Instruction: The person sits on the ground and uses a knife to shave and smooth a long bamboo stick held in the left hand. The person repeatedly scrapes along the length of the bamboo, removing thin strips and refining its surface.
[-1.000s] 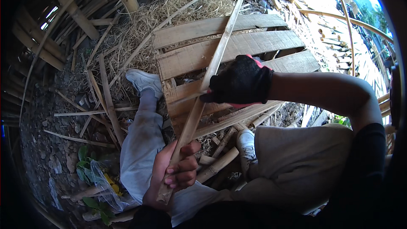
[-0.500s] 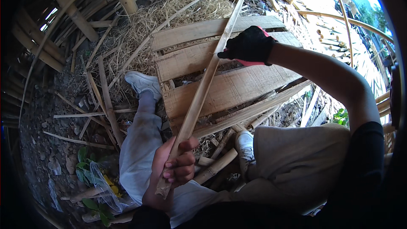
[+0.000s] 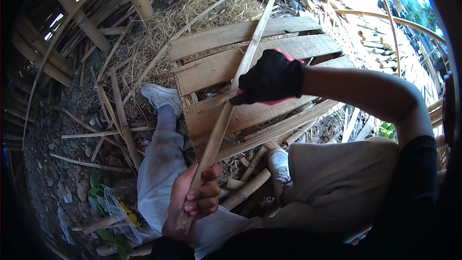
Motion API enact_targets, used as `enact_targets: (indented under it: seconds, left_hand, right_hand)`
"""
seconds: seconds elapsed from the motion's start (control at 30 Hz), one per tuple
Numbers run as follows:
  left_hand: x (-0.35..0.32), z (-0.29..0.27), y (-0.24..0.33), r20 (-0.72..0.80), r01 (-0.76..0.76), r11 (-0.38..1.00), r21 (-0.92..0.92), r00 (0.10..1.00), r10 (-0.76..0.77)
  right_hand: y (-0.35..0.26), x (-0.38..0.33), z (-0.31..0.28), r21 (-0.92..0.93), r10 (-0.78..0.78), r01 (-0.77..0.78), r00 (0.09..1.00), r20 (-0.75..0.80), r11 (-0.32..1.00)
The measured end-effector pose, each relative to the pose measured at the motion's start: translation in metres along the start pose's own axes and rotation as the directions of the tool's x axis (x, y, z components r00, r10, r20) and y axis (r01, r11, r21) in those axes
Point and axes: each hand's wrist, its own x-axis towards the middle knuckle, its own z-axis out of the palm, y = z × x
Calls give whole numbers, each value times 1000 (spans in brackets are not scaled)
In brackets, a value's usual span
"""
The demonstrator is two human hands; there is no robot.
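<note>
Evidently the slatted wooden platform (image 3: 207, 73) is the largest thing in my view, set between the person's two outstretched legs, with a heap of pale straw (image 3: 211, 7) beyond its far side. Slanting across it from here is the long bamboo strip (image 3: 222, 123), its lower end near the person's left thigh and its upper tip past the far boards; whether it rests on them I cannot tell. The right hand (image 3: 272, 79), in a black and red glove, is clenched at the strip's middle. Bare, the left hand (image 3: 206, 195) grips the strip just above its lower end, fingers wrapped over it. Smallest is a thin piece (image 3: 214, 104) jutting leftward from the glove across the strip; it is blurred, and I cannot tell blade from sliver.

To work the strip well, I would hold its lower end firmly, brace its length against the boards, and use light, even pressure at a shallow angle. I'd want the bare fingers well below the gloved ones in case the thin piece is sharp.

As for brands, labels or writing, I can read none.
</note>
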Motion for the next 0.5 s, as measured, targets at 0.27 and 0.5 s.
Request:
enact_targets:
  seconds: [0.27, 0.5]
  left_hand:
    - [-5, -2, 5, 79, 17, 999, -51, 997, -13]
    - [-1, 9, -1, -25, -34, 995, -91, 999, 32]
  right_hand:
    - [32, -6, 9, -30, 167, -165, 984, 65, 986]
    - [94, -7, 10, -75, 292, -282, 921, 258, 956]
